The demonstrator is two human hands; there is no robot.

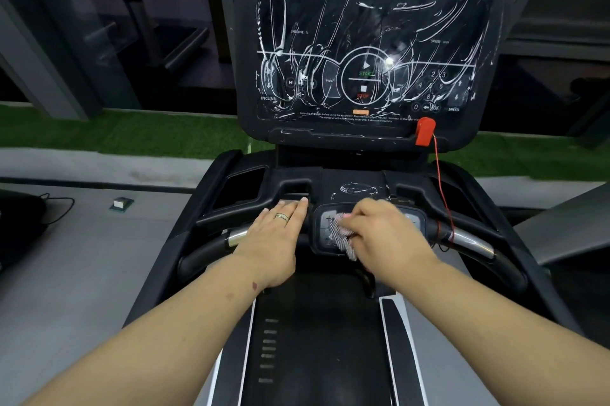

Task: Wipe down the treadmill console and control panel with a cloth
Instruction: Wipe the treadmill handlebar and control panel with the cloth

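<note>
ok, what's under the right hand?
The right hand holds a striped cloth against the small control panel. A plus button shows at the panel's left; buttons beneath the cloth and hand are covered.

Cloth (343, 235) mostly hidden under right hand (379, 230); control panel (325, 227) buttons partly covered.

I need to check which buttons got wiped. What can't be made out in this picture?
- Head view: most of the small control panel lies under the right hand and cloth.
- Safety text low on the console screen: too small and smeared.
- The cloth's full extent: hidden under the right hand.
</note>
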